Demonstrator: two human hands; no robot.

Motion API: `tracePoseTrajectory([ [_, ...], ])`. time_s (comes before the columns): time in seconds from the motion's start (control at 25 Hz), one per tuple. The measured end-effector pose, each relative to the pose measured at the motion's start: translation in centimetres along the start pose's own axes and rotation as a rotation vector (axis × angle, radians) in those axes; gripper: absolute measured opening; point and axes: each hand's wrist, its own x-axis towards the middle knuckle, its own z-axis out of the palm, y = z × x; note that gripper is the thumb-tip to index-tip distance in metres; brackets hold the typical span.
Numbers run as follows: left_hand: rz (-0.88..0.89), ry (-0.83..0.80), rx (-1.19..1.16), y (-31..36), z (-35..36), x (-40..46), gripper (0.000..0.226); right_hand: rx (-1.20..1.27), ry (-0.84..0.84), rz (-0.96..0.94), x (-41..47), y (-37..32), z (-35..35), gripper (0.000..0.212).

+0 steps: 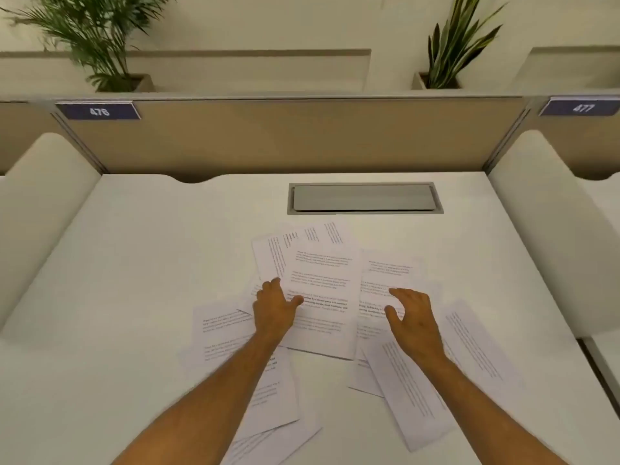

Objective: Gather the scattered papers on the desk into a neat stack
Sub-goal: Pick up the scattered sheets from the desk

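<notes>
On the white desk [134,263] in front of you, the papers [322,290] lie in a loose, overlapping scatter around both of your hands. Your left hand [273,308] rests at the left edge of the central sheet [320,317], thumb laid on its printed face and fingers [270,285] reaching onto the sheet beneath it; whether you are pinching that edge or only pressing on it is hard to tell from this angle. Your right hand [414,317] sits over the sheets just right of centre, fingers spread and slightly curled, thumb out to the left, closed on nothing. It seems to hover or touch only lightly.

More sheets fan out behind the central one toward the back of the desk. Others lie under your left forearm and run to the near edge, and a long angled sheet [409,394] lies beside your right forearm, with another past it to the right [476,340]. None of the edges line up.

Behind the papers, a grey cable hatch [364,198] is set flush in the desk. A tan partition [295,135] stands at the back, carrying number plates reading 476 [99,111] and 477 [582,108], with two potted plants [97,38] beyond it.
</notes>
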Motion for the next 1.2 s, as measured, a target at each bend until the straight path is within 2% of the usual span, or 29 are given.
tracePoseTrajectory([
  [0.08, -0.042, 0.009, 0.156, 0.4, 0.4, 0.6, 0.088, 0.014, 0.005, 0.079, -0.7, 0.8, -0.2, 0.037],
  [0.2, -0.118, -0.042, 0.222, 0.1, 1.0, 1.3, 0.085, -0.047, -0.024, 0.101, -2.0, 1.7, -0.3, 0.037],
  [0.32, -0.133, -0.058, 0.178, 0.1, 1.5, 1.6, 0.070, -0.133, -0.053, -0.039, -3.0, 2.5, -0.3, 0.039],
  [0.44, -0.110, -0.086, 0.193, 0.4, 1.4, 1.9, 0.046, -0.109, -0.052, 0.047, -3.4, 3.1, -0.4, 0.039],
  [0.56, -0.028, -0.098, 0.018, 0.8, 1.3, 1.5, 0.026, -0.037, 0.060, 0.433, -4.2, 4.5, -0.8, 0.050],
  [0.68, 0.138, -0.106, -0.215, 1.9, 0.5, 0.7, 0.017, 0.007, 0.170, 0.961, -5.2, 6.7, -2.2, 0.088],
  [0.76, 0.234, -0.098, -0.307, 2.8, 0.1, 0.3, 0.019, 0.034, 0.140, 1.129, -6.0, 8.2, -3.1, 0.109],
  [0.88, 0.284, -0.125, -0.439, 3.8, -0.2, -0.2, 0.023, 0.073, 0.069, 1.252, -6.8, 9.6, -3.5, 0.126],
  [1.04, 0.288, -0.145, -0.508, 4.6, 0.2, -0.5, 0.025, -0.058, 0.017, 1.238, -6.8, 10.2, -2.8, 0.134],
  [1.2, 0.284, -0.147, -0.522, 5.2, 0.4, -1.2, 0.027, -0.129, 0.002, 1.026, -5.9, 10.6, -2.7, 0.121],
])
